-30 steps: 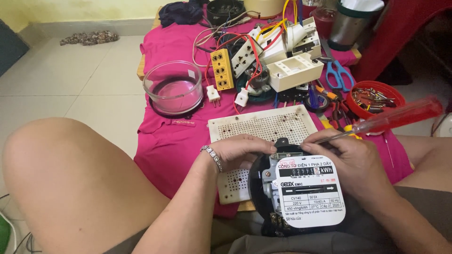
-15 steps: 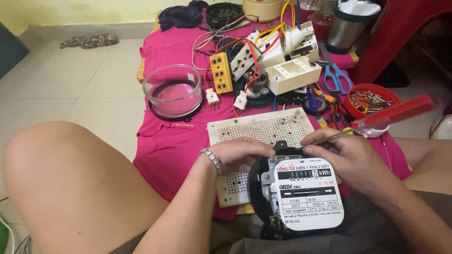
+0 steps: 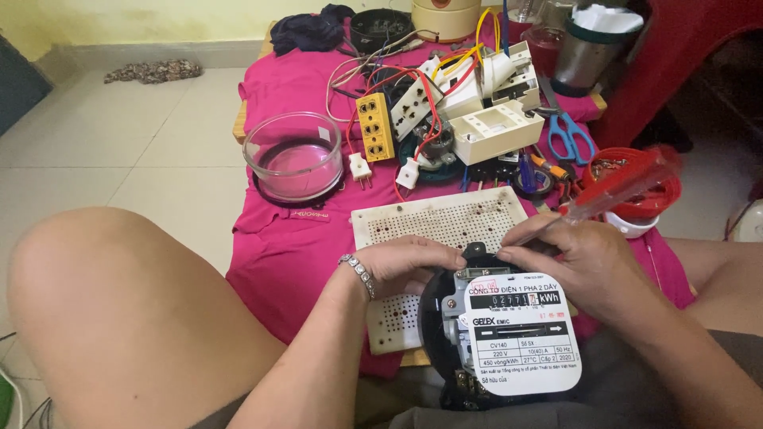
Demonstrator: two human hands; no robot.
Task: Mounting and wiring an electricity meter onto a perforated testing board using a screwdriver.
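A round black electricity meter [image 3: 509, 338] with a white label plate rests in my lap, tilted toward me. My left hand [image 3: 409, 266], with a beaded bracelet at the wrist, grips the meter's top left edge. My right hand [image 3: 576, 262] holds a screwdriver [image 3: 616, 191] with a clear red handle, its shaft angled down and its tip at the meter's top, by a black knob [image 3: 475, 250]. Behind the meter lies a white perforated board [image 3: 441, 226] on the pink cloth [image 3: 286, 238].
A clear glass bowl [image 3: 292, 155] sits at the left of the cloth. Yellow and white socket strips [image 3: 373, 127], plugs, wires and white casings [image 3: 493, 131] crowd the back. Blue scissors [image 3: 568, 135] and a red parts bowl [image 3: 636, 179] lie right. My bare knee [image 3: 119, 318] fills the lower left.
The view has shifted only slightly. Both hands stay on the meter's top, and the screwdriver's handle has dipped a little lower to the right.
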